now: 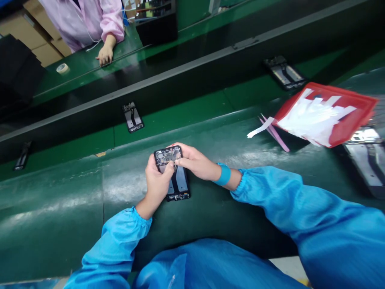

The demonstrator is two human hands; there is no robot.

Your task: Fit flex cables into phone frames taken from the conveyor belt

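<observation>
opened phone (177,182) held over green surface (60,208), circuit side up | left hand (156,182) closed around its 9 o'clock edge, thumb on board | right hand (192,162) pinching its top from 3 o'clock | red tray (355,120) at 2 o'clock | another phone (132,117) at 11 o'clock

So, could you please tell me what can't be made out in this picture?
Head view: middle of the phone, covered by thumbs of the left hand and right hand.
Whether the fingertips pinch anything: too small.
The frame at right: cut off by the edge.
The co-worker: cut off by the top edge.
</observation>
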